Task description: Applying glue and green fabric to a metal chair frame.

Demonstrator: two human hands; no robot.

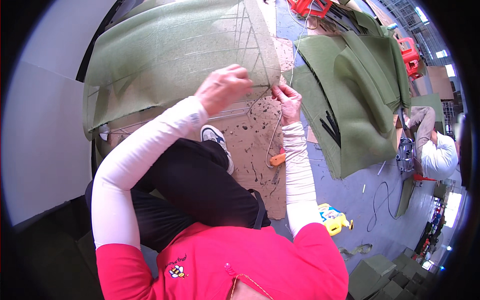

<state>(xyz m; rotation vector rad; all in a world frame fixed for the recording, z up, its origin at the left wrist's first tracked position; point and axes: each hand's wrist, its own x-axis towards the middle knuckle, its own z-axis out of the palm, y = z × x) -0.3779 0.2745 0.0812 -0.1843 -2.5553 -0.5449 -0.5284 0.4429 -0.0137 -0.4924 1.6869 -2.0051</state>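
Note:
A translucent green sheet (175, 50) lies over a frame of thin metal rods (227, 112) in front of me. At the sheet's near right corner, my right hand (289, 104) is closed in a pinch on its edge. My left hand (224, 91) is raised above the near edge, left of the right hand. Its fingers are curled and slightly blurred; what they hold, if anything, is hidden. A pale cord (270, 142) hangs below my right hand and runs down beside an orange-handled tool (277, 160) on the cardboard.
Stained cardboard (250, 175) covers the floor by my shoe (216, 142). Folded green sheets (355, 100) with black strips (330, 130) lie to the right. A yellow jug (335, 220) stands near my right elbow. Another person (437, 152) sits bent over at far right. Red stools (410, 56) stand behind.

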